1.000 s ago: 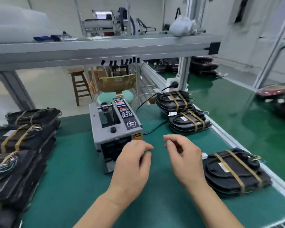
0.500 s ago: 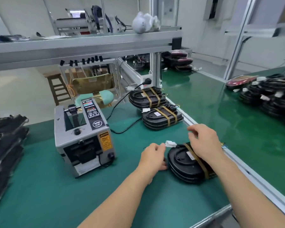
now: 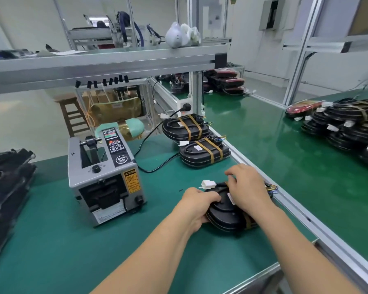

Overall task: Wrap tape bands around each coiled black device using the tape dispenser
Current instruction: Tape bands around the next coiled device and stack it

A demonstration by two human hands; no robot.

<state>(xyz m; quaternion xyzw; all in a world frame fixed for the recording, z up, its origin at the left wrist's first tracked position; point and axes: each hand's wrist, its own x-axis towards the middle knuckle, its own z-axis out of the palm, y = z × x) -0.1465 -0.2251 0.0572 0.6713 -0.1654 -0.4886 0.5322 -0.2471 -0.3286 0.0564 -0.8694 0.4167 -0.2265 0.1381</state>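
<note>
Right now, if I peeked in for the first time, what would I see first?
First, the left hand and right hand holding a black device on the green table, near the middle. Left of them stands a grey tape dispenser; behind them lie two banded devices, and a big pile of black devices sits far right.

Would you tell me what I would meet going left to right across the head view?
Stack of black devices, tape dispenser, left hand, right hand (both holding one banded device), pile of banded devices on the neighbouring bench.
</note>
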